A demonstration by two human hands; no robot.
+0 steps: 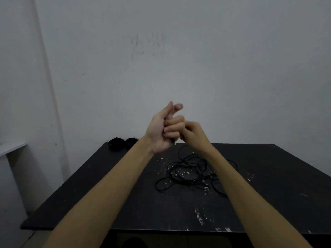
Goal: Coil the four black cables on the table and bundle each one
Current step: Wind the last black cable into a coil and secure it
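Fingers of the left hand (159,133) and right hand (192,133) curl together around a thin black cable end (172,140). Below them, loose black cable (186,174) sprawls tangled on the table (268,176); two coiled bundles (123,142) lie far left.

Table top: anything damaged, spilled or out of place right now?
The black table carries white flecks and scuffs, thickest round the loose cable tangle and at the near edge; they look like chipped or spattered paint, not a fresh spill. Two coiled bundles sit neatly at the far left corner. Nothing else stands out.
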